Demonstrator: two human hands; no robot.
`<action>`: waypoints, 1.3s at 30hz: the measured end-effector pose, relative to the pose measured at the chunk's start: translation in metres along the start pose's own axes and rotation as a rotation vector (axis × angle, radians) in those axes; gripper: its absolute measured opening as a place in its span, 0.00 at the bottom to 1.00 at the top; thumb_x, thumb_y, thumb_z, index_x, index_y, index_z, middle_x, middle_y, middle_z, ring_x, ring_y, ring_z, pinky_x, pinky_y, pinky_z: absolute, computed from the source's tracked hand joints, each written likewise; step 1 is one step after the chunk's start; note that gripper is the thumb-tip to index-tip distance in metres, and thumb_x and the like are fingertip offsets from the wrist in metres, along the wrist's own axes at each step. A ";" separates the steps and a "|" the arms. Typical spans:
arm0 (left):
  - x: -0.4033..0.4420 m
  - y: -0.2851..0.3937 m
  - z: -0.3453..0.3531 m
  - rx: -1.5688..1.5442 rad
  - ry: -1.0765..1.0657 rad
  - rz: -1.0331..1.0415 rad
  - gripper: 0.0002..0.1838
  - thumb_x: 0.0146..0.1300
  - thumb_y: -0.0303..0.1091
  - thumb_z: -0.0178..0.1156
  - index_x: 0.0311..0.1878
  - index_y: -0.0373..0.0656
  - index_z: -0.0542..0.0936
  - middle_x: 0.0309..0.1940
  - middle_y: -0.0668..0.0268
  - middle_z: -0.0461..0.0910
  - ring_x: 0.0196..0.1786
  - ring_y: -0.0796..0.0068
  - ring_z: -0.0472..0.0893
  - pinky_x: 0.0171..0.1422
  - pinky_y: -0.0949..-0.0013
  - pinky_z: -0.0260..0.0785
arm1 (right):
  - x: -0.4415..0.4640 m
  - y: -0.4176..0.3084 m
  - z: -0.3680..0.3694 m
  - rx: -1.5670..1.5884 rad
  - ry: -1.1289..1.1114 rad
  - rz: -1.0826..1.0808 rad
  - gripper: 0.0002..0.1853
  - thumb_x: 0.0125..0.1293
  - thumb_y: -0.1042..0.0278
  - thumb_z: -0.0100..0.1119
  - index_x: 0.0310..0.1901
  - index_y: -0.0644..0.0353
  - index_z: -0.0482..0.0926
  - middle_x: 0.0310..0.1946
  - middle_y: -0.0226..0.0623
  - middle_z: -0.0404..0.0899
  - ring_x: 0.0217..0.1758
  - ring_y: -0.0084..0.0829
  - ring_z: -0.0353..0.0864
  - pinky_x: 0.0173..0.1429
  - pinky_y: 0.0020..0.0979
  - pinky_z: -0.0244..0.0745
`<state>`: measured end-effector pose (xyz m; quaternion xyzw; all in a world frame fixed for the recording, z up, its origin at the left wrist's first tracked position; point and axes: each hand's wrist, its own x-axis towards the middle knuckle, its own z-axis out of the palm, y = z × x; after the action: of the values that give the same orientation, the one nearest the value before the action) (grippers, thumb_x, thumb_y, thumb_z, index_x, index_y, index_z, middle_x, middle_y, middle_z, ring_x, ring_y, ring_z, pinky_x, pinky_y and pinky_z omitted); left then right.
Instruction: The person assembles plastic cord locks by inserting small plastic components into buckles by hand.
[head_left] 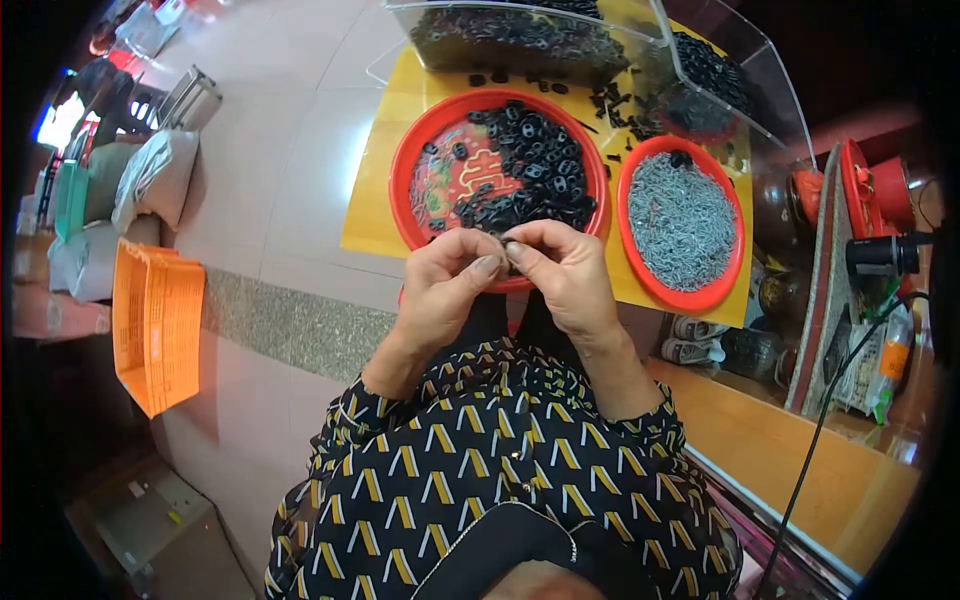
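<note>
My left hand (450, 282) and my right hand (566, 278) meet over the near rim of a round red tray (401, 190). Thumbs and forefingers are pinched together around a small dark piece (508, 241), mostly covered by the fingertips. In the tray lies a heap of small black plastic pieces (540, 150), many with two holes, over a printed bottom. To the right, a smaller red tray (739, 225) is filled with small silvery metal parts (682, 220), too fine to make out singly. A few black bits sit at its far edge.
Clear plastic bins (520, 45) of black pieces stand at the back of the yellow tabletop (372, 215), with loose pieces scattered before them. An orange crate (160, 325) and pale sacks (160, 180) are on the floor at left. A black cable (800, 490) hangs at right.
</note>
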<state>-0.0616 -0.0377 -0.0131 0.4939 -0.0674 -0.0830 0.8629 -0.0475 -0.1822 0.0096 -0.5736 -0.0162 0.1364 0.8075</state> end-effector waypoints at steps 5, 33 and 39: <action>-0.002 -0.007 -0.003 -0.333 -0.007 -0.108 0.03 0.57 0.24 0.55 0.35 0.35 0.73 0.31 0.64 0.75 0.35 0.76 0.74 0.41 0.75 0.67 | -0.011 0.001 -0.001 -0.214 0.065 -0.052 0.05 0.58 0.76 0.54 0.35 0.68 0.76 0.26 0.30 0.77 0.28 0.15 0.73 0.32 0.17 0.69; -0.015 -0.008 -0.001 -0.368 0.239 -0.033 0.09 0.53 0.19 0.57 0.39 0.36 0.74 0.32 0.62 0.78 0.36 0.76 0.78 0.39 0.75 0.73 | -0.021 0.008 0.020 -0.385 0.165 -0.122 0.03 0.54 0.80 0.56 0.32 0.68 0.76 0.25 0.30 0.76 0.26 0.15 0.74 0.28 0.17 0.69; -0.015 -0.009 -0.002 -0.221 0.252 0.005 0.08 0.52 0.19 0.58 0.38 0.35 0.74 0.31 0.64 0.78 0.34 0.78 0.77 0.39 0.77 0.73 | -0.021 0.010 0.018 -0.405 0.156 -0.104 0.02 0.54 0.79 0.56 0.30 0.67 0.77 0.23 0.30 0.76 0.24 0.15 0.74 0.27 0.17 0.69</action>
<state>-0.0762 -0.0379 -0.0225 0.4025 0.0497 -0.0252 0.9137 -0.0725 -0.1677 0.0094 -0.7312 -0.0103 0.0435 0.6807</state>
